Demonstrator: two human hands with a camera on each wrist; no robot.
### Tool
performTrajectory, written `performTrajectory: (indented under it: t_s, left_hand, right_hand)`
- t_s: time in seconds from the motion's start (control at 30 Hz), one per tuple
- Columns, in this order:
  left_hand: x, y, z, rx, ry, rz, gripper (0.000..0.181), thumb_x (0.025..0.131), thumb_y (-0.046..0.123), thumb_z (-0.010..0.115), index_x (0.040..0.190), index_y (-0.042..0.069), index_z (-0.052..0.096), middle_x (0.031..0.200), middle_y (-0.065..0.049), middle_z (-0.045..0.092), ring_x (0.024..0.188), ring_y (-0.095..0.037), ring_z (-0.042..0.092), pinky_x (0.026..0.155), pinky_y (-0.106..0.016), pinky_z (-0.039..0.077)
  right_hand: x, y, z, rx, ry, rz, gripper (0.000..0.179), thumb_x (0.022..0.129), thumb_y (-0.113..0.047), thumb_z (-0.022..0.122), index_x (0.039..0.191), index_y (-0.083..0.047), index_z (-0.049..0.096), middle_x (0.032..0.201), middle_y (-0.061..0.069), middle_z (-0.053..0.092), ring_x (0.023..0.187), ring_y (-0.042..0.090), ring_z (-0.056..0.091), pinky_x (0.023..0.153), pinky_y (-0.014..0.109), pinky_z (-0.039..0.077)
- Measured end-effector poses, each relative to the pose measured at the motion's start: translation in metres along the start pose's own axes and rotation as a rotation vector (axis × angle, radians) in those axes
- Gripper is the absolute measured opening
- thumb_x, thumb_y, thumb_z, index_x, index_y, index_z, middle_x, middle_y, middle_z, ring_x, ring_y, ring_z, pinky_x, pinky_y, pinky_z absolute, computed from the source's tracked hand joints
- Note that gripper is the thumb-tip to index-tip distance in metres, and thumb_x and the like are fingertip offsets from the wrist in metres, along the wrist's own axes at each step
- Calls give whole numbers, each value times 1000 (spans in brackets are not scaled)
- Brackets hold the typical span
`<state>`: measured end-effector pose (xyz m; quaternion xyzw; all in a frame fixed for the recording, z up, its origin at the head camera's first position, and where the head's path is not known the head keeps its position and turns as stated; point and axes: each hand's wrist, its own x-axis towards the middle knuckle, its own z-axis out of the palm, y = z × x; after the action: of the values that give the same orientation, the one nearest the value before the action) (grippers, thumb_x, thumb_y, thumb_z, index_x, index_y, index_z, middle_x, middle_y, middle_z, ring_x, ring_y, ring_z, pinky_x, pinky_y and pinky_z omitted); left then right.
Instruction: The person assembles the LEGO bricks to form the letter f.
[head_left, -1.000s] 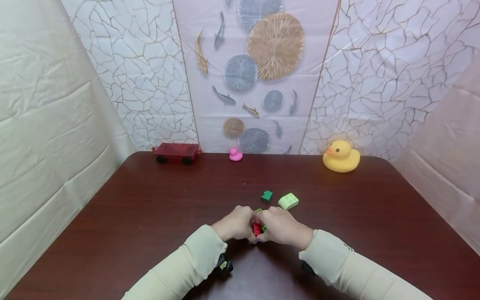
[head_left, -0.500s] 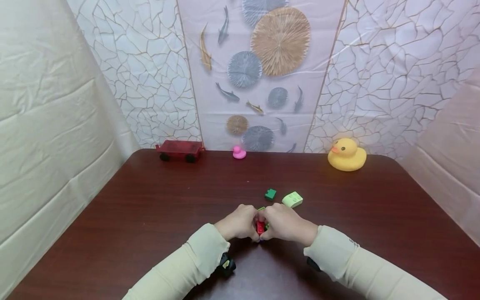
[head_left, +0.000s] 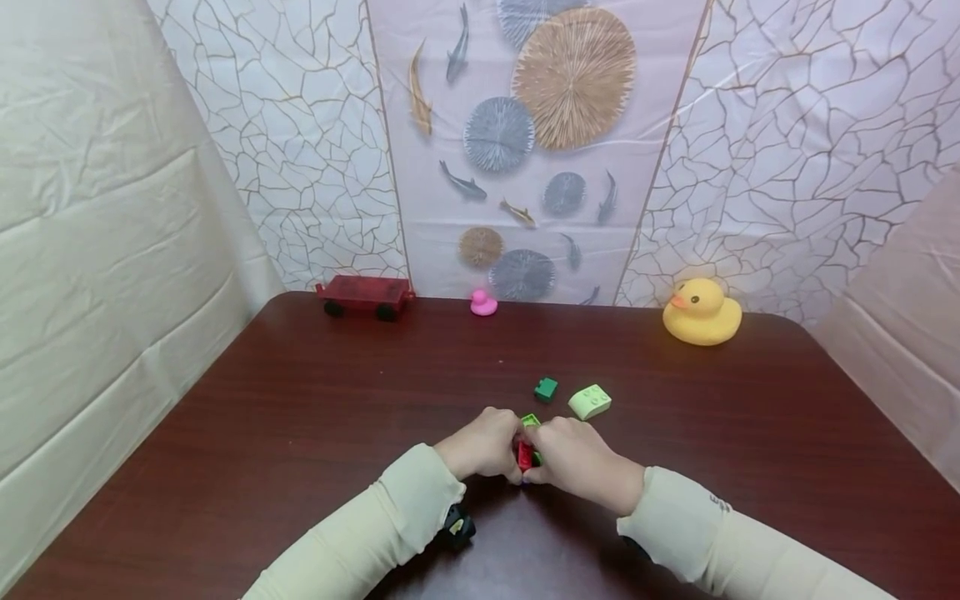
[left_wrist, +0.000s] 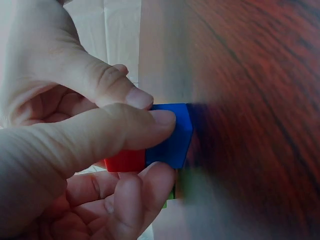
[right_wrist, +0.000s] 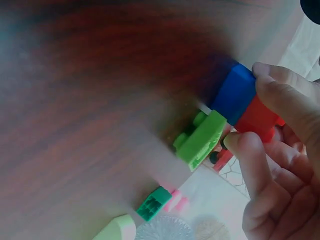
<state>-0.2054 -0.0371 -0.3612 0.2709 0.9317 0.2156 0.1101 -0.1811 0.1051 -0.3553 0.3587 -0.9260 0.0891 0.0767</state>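
Note:
A red brick [head_left: 524, 457] and a blue brick [right_wrist: 235, 92] lie against each other, the blue one at the table side. My left hand [head_left: 486, 446] pinches this pair, its thumb on the blue face in the left wrist view. From the other side my right hand [head_left: 581, 458] grips the pair between thumb and bent index finger. A lime green brick [right_wrist: 204, 140] lies on its side just beyond the blue one; whether they touch I cannot tell. Farther out are a dark green brick [head_left: 546, 389] and a pale green brick with a curved end [head_left: 590, 402].
Along the back edge of the dark wood table [head_left: 315, 467] stand a red toy wagon [head_left: 367, 292], a small pink duck [head_left: 483, 302] and a large yellow duck [head_left: 702, 312]. Patterned cloth [head_left: 570, 79] hangs behind, and plain cloth [head_left: 97, 275] closes in the sides.
Both hands stay on the red and blue bricks. The right hand has dropped slightly, so more of the lime green brick shows. The whole head view has shifted a little.

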Motion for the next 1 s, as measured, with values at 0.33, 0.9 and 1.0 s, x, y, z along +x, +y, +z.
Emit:
performTrajectory:
  t_s: [0.33,0.9,1.0]
  left_hand:
    - [0,2,-2,5,-25,-35,28,55,12,81,56,12,53,52,4,50,49,-8,44,43,-19,37]
    - [1,3,-1,21,-30,-46,28,55,12,81,57,13,53,52,5,50,49,-8,44,44,-18,37]
    - [2,3,-2,18,-34,-53,28,56,12,81,59,12,52,54,4,50,50,-8,44,45,-19,37]
  right_hand:
    - [0,12,-13,-68,-102,105,32,64,-29,76,87,-11,64,66,-7,54,54,8,46,42,28,38]
    - [5,19,4,-94,-165,229,26,64,-26,71,72,-12,51,59,-3,44,53,13,42,40,34,36]
    - [0,26,-1,-78,-209,272,19,66,-20,66,72,-13,50,54,-3,42,49,13,40,40,34,34]
